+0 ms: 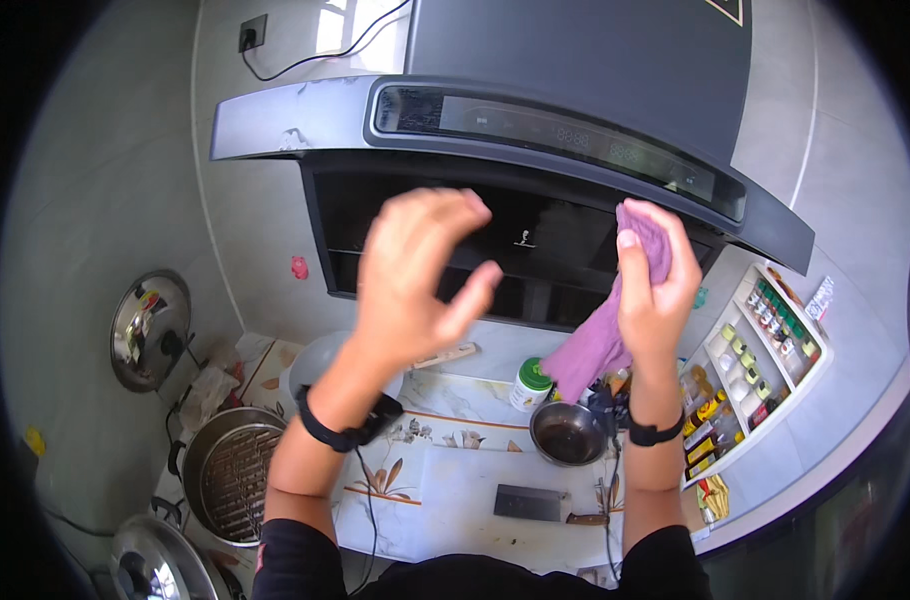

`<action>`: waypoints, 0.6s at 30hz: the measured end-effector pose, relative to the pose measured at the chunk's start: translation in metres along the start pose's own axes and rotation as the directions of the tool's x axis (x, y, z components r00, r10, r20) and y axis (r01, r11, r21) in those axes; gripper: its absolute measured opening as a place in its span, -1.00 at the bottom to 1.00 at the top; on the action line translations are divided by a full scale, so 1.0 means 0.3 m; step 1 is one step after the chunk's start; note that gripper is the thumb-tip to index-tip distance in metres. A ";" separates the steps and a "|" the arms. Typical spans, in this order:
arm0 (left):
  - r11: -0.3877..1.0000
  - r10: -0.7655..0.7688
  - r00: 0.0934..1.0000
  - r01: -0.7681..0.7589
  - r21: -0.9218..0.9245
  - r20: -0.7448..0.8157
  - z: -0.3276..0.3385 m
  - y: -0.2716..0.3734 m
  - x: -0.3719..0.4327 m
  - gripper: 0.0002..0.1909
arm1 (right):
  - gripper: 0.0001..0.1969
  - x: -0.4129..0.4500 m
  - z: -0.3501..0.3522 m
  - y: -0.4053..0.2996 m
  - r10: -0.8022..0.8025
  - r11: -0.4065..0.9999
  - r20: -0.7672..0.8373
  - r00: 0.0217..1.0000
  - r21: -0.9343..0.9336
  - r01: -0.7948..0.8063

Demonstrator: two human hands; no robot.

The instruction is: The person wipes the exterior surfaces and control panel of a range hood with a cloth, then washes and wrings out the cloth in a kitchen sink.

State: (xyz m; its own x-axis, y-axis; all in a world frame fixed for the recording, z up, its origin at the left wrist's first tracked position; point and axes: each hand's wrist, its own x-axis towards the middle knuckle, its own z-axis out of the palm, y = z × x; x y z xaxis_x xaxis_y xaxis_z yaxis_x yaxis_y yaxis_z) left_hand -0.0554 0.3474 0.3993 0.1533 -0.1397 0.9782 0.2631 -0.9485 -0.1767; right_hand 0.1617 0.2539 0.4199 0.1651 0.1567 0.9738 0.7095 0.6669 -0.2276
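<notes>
My right hand (654, 289) is closed around a purple cloth (591, 337), which hangs down to the left of the wrist. My left hand (421, 270) is raised with its thumb apart from its curved fingers and nothing between them. Both hands are in front of the dark glass panel (530, 225) of a range hood. The hood's grey jutting rim, with a display strip (560, 135), spans the view above them. Each wrist wears a black strap with a cable. Part of the purple cloth is hidden by the right fingers.
Below lie a cleaver (531, 503) on a white board (455, 480), a metal bowl (568, 433) and a green-lidded tub (531, 384). A steamer pot (234, 476) and lids (151, 330) are at left. A rack of bottles and jars (755, 360) stands at right.
</notes>
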 end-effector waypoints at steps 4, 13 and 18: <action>0.958 0.101 0.991 -0.074 0.276 -0.086 -0.131 -0.151 0.160 -0.42 | -0.86 0.131 0.055 -0.036 -0.272 0.905 -0.003 0.962 -0.341 0.255; 0.941 0.190 0.979 -0.204 0.269 0.077 -0.147 -0.351 0.267 -0.38 | -0.72 0.217 0.165 -0.044 -0.430 0.726 0.294 0.854 -0.450 0.521; 0.941 0.228 0.970 -0.241 0.236 0.080 -0.155 -0.383 0.268 -0.39 | -0.75 0.239 0.162 -0.048 -0.369 0.703 0.303 0.878 -0.527 0.478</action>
State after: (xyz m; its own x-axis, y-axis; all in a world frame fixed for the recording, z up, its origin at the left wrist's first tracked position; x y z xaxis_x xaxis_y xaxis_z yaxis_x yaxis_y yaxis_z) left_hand -0.1176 0.4318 0.5032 0.2846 -0.3292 0.9004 0.4358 -0.7921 -0.4274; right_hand 0.1301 0.2909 0.4930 -0.3249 0.1125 0.9390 0.9386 0.1603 0.3056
